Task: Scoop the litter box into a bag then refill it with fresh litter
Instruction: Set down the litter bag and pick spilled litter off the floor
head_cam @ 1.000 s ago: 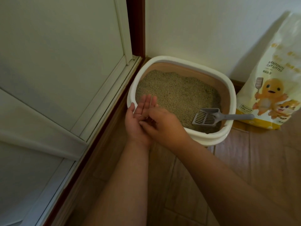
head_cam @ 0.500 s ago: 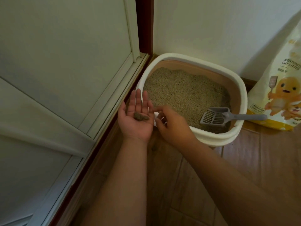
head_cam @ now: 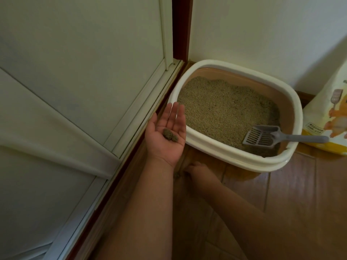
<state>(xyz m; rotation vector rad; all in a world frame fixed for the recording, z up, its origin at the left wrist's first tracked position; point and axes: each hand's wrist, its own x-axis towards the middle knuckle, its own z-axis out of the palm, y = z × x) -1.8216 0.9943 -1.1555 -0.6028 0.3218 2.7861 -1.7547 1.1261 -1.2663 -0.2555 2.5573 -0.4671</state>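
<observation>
The white-rimmed litter box [head_cam: 234,155] sits on the floor in the corner, filled with tan litter [head_cam: 225,109]. A grey slotted scoop [head_cam: 262,137] lies in its right front corner, handle over the rim. My left hand [head_cam: 165,149] is held palm up beside the box's left rim, fingers straight, with two dark clumps [head_cam: 170,135] lying on the palm. My right hand [head_cam: 200,171] is down at the floor just in front of the box, its fingertips partly hidden behind my left wrist. A yellow and white litter bag [head_cam: 326,119] leans on the wall at the right.
A pale sliding door [head_cam: 75,72] and its track run along the left, with a dark red frame in the corner. Small dark crumbs [head_cam: 177,176] lie on the wooden floor [head_cam: 300,194] by my right fingertips. White wall stands behind the box.
My right hand has left my left palm and dropped to the floor in front of the box. My left palm has opened flat, showing the two clumps, and shifted slightly left.
</observation>
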